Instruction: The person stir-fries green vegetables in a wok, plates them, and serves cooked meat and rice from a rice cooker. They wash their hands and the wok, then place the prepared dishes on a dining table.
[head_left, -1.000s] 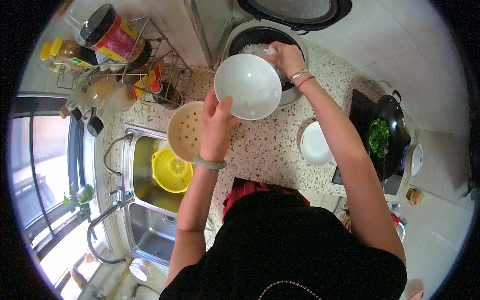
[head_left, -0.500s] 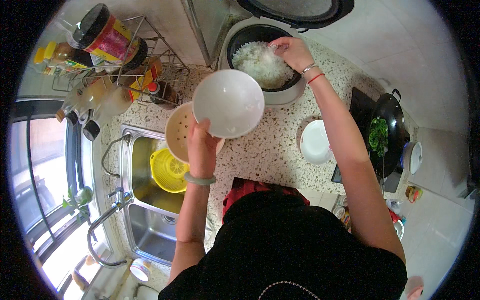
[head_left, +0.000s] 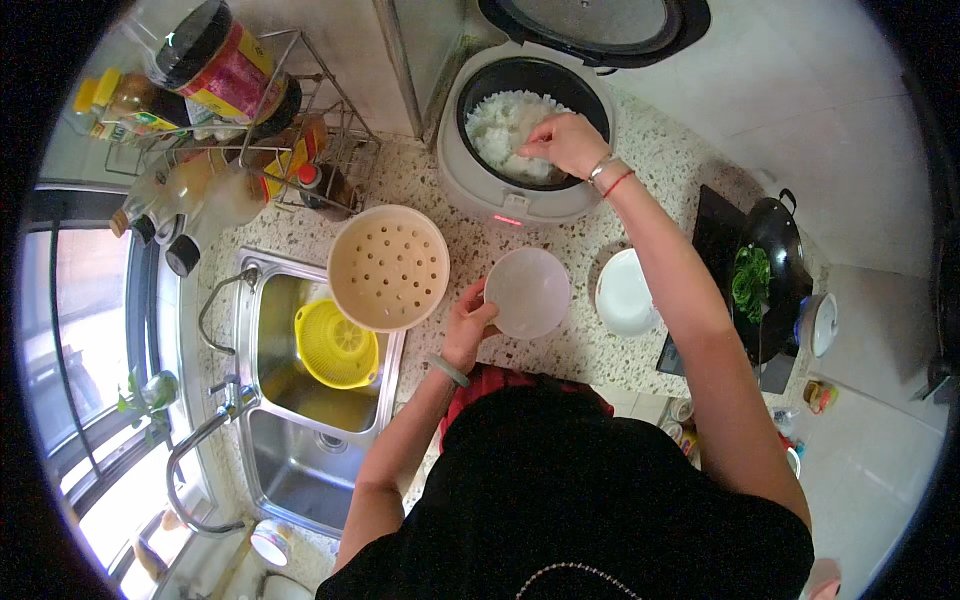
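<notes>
My left hand (head_left: 470, 322) grips the rim of a white bowl (head_left: 528, 293), low over the counter just in front of the rice cooker. Nothing shows inside that bowl. Over the open rice cooker (head_left: 520, 205), my right hand (head_left: 570, 145) reaches down with its fingers pinched together at the cooked white rice (head_left: 495, 130). Whatever those fingers hold is hidden against the rice. Under my right forearm lies a white plate (head_left: 626, 292). Left of the bowl stands a cream colander (head_left: 388, 262) with round holes.
The cooker's lid (head_left: 600, 25) stands raised at the back. On the left is a steel sink (head_left: 290, 400) with a yellow basket (head_left: 338, 345) and a tap (head_left: 195, 450). A wire rack (head_left: 320, 120) carries bottles and jars. At right, a black wok (head_left: 778, 250) holds green leaves.
My left hand has brought the bowl down and to the right, uncovering the colander. The right hand has shifted slightly left and nearer me over the rice.
</notes>
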